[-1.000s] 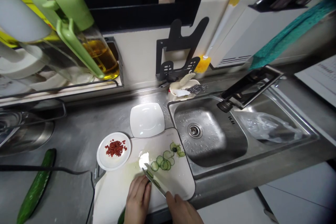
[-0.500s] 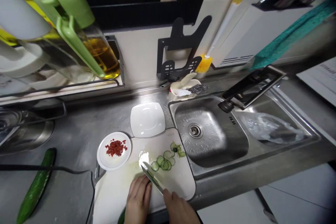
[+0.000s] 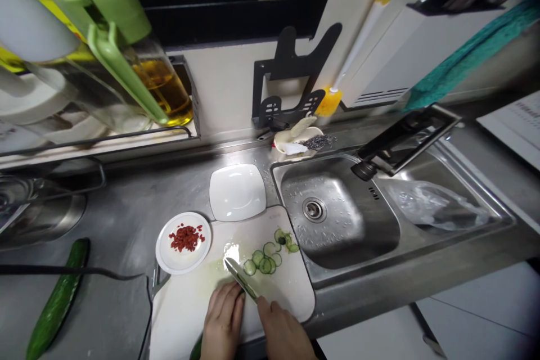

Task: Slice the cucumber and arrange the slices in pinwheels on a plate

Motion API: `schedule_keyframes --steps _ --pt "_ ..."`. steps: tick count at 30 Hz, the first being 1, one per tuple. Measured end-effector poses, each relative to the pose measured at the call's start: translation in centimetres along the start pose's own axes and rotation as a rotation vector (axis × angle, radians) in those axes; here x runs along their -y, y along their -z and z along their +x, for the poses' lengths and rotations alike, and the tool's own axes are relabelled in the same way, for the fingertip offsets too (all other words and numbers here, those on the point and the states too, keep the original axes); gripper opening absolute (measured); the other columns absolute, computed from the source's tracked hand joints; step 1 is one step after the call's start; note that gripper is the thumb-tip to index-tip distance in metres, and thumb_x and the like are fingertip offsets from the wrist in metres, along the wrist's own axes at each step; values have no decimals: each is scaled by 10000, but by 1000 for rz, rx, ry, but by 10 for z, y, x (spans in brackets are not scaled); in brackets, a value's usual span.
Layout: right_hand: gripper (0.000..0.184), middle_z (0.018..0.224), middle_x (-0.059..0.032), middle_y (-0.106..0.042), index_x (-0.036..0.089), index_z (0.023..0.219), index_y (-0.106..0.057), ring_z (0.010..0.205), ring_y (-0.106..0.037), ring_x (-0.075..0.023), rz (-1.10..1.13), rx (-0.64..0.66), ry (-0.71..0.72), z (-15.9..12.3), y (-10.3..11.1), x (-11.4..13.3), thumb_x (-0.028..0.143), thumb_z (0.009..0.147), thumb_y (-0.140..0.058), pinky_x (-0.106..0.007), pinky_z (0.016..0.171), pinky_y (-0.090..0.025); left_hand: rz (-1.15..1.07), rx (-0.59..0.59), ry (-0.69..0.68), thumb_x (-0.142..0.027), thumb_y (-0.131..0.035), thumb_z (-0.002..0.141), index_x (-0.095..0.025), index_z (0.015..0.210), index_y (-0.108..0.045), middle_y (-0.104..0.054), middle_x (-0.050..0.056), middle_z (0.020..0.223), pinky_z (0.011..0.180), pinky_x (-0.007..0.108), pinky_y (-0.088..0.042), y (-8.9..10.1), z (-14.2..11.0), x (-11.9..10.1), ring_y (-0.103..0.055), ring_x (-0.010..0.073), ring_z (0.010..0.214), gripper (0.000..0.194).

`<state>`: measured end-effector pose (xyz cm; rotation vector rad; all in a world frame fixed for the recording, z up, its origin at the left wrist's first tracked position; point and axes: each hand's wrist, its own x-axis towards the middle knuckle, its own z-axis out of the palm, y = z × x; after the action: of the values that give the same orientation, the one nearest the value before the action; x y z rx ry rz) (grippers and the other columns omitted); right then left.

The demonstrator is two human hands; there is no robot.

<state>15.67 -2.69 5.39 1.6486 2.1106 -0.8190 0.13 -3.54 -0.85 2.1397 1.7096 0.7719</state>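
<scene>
My right hand (image 3: pixel 284 326) is wrapped round the handle of a knife (image 3: pixel 240 278), whose blade slants up and left over the cutting board (image 3: pixel 189 304). Close against the blade's left side, my left hand (image 3: pixel 223 315) is closed over a cucumber (image 3: pixel 196 349); most of it is hidden under the hand, and a green end shows by the wrist. Thin cucumber slices (image 3: pixel 265 261) lie overlapping to the right of the blade. More green scraps (image 3: pixel 287 240) sit near the board's right edge.
A plate of red berries (image 3: pixel 185 238) overlaps the board's left corner, and a white square plate (image 3: pixel 237 192) stands behind it. The sink (image 3: pixel 337 225) adjoins on the right, under a black faucet (image 3: pixel 375 152). A whole cucumber (image 3: pixel 59 304) lies far left.
The knife and my right hand have shifted slightly to the left and up, closer to my left hand. My left hand stays almost in place.
</scene>
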Motion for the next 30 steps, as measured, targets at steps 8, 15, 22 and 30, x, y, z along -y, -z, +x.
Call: schedule_keyframes --steps 8,15,22,30 --pt "481 862 -83 -672 176 1082 -570 770 -665 -197 35 47 -62 9 12 9 -75 765 -308 -251 616 -473 -16 9 1 -204 -486 867 -171 1036 -611 -687 61 1002 915 344 -501 -2 -2 2 -628 177 966 213" --pt "514 921 -106 -674 149 1188 -543 826 -653 -211 70 -47 -30 5 2 5 -51 779 -304 -275 687 -485 107 80 9 -281 -515 849 -200 1116 -604 -641 89 1123 883 369 -529 3 -6 1 -600 209 1043 293" --pt "572 982 -118 -668 130 1269 -494 881 -634 -200 29 -34 -31 1 3 0 -64 779 -273 -268 747 -460 151 117 94 -222 -482 843 -217 1287 -485 -614 86 1183 860 330 -541 16 -33 19 -612 196 1050 444" --pt "600 1003 -87 -670 176 1269 -503 868 -647 -196 -33 35 -33 -1 14 -3 -74 764 -298 -265 726 -481 307 -170 466 -317 -466 855 -223 1328 -432 -649 94 1065 779 368 -545 60 -47 72 -647 232 928 484"
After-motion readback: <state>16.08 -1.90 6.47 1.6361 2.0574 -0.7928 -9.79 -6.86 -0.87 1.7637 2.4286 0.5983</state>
